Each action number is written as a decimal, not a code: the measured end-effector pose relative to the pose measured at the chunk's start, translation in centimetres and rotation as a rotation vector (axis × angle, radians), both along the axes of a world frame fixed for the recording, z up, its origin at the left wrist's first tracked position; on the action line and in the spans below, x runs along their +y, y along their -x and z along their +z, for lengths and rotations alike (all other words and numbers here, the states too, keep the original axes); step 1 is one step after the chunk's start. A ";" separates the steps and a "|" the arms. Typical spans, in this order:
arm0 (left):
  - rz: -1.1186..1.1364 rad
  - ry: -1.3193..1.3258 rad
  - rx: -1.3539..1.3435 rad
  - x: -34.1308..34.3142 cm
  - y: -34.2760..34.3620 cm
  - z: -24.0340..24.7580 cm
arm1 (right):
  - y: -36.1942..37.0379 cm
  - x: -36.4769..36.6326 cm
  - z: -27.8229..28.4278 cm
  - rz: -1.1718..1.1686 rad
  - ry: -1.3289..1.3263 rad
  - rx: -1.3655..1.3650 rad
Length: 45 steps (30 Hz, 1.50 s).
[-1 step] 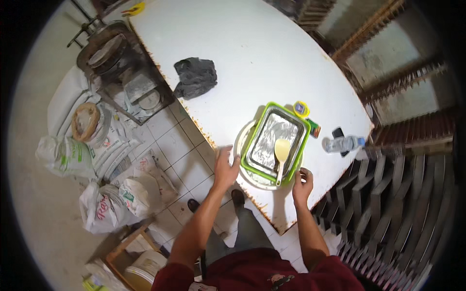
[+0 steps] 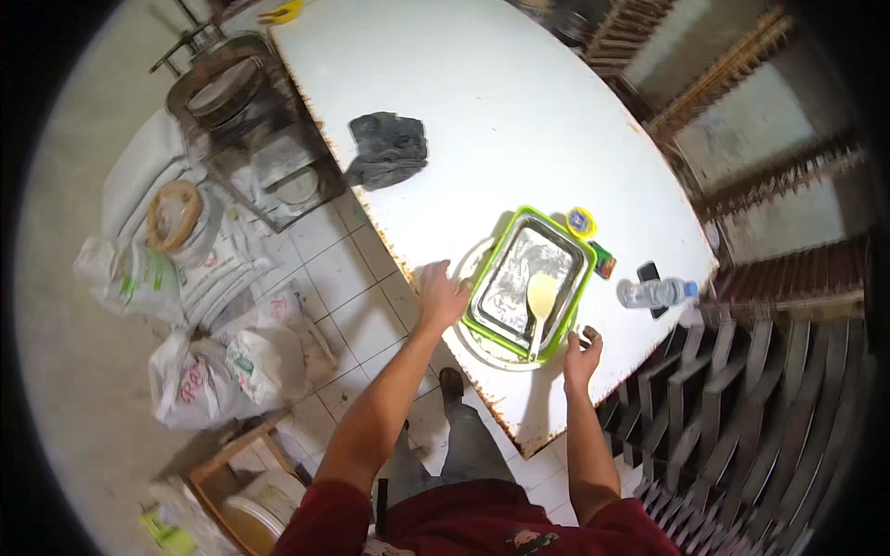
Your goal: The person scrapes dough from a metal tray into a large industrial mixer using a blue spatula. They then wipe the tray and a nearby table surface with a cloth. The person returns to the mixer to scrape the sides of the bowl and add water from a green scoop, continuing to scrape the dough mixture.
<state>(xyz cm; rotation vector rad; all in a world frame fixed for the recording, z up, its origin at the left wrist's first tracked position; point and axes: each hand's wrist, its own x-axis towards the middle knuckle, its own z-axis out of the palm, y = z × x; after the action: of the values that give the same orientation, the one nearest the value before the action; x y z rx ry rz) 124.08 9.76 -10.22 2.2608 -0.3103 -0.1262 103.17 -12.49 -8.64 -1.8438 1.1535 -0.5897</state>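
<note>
A bright green rectangular tray (image 2: 586, 289) rests on top of a round white plate or lid (image 2: 475, 348) near the table's corner. Inside it lies a dark-rimmed metal pan (image 2: 522, 262) with white smears on its bottom. A cream-coloured scoop or spatula (image 2: 541, 301) leans in the pan, its handle over the near rim. My left hand (image 2: 442, 295) is at the left of the tray, fingers apart, by the round plate. Right of the tray's near corner, my right hand (image 2: 581, 357) hovers with bent, parted fingers, holding nothing.
A yellow-rimmed tub (image 2: 581, 222) and small green packet (image 2: 603, 261) sit behind the tray. Rightward are a clear bottle (image 2: 654, 293) and phone (image 2: 648, 271). A black plastic bag (image 2: 387, 148) lies farther back. Sacks (image 2: 190, 375) fill the floor at left; metal racks (image 2: 732, 371) stand right.
My left hand has moved forward along the tray's left side. My right hand is slightly farther from the tray's near corner. The whole view has shifted a little.
</note>
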 end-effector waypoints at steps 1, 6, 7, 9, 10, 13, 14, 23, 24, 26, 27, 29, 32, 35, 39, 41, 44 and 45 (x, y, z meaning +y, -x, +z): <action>0.022 -0.012 0.106 -2.4 -0.5 0.5 | 1.5 -3.3 -3.0 -0.082 0.010 0.029; 0.053 -0.242 -0.015 -0.4 2.3 -0.4 | 1.3 -4.7 -4.2 0.231 0.078 0.216; 0.096 -0.187 0.004 0.4 3.8 0.4 | 2.0 -5.6 -4.9 0.228 0.076 0.297; 0.290 -0.165 0.004 3.3 7.9 0.6 | 2.9 -4.9 -6.3 0.301 -0.174 0.016; 0.403 -0.165 0.056 3.8 9.6 -0.5 | 3.8 -5.4 -8.4 0.358 -0.012 -0.002; 0.434 0.152 0.542 8.8 14.9 -4.0 | 5.2 -1.0 -7.4 0.548 0.170 0.092; 0.424 0.242 0.486 11.7 17.1 -5.3 | 5.4 1.4 -6.6 0.625 0.134 0.068; 0.730 0.843 0.387 29.2 30.2 -2.8 | 1.6 16.6 -0.7 1.070 0.015 -0.019; 0.818 0.871 0.387 31.4 32.9 -4.2 | 1.1 19.2 -1.8 1.160 -0.048 0.020; 0.928 0.736 0.414 37.3 37.1 -5.8 | 0.0 26.6 -4.3 1.262 -0.242 0.032; 0.981 0.784 0.342 40.0 38.1 -5.0 | -1.0 29.3 -6.0 1.407 -0.076 0.047; 1.126 0.776 0.342 44.8 43.7 -5.3 | 0.5 38.6 -4.9 1.459 -0.149 0.396; 1.263 0.648 0.415 52.3 48.9 -5.6 | 2.2 49.1 -8.5 1.634 -0.193 0.339; 1.470 0.679 0.249 56.4 56.4 -8.9 | 5.7 59.9 -10.0 1.789 -0.287 0.387; 1.665 0.468 0.256 61.1 58.8 -9.5 | 5.9 69.5 -11.8 1.924 -0.221 0.355; 1.819 0.433 0.140 61.5 59.6 -9.8 | 6.2 73.1 -12.2 1.987 -0.281 0.280; 2.038 0.660 -0.305 59.8 59.4 -10.0 | 7.5 77.2 -12.1 1.972 -0.409 0.284; 2.100 0.771 -0.400 58.3 59.3 -12.0 | 7.9 78.4 -12.0 1.946 -0.453 0.305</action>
<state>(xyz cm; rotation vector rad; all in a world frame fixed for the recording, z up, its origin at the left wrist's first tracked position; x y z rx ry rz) 64.76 68.07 -22.26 0.8872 1.5184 1.2438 95.26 65.93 -20.63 -1.7350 -0.6218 0.9839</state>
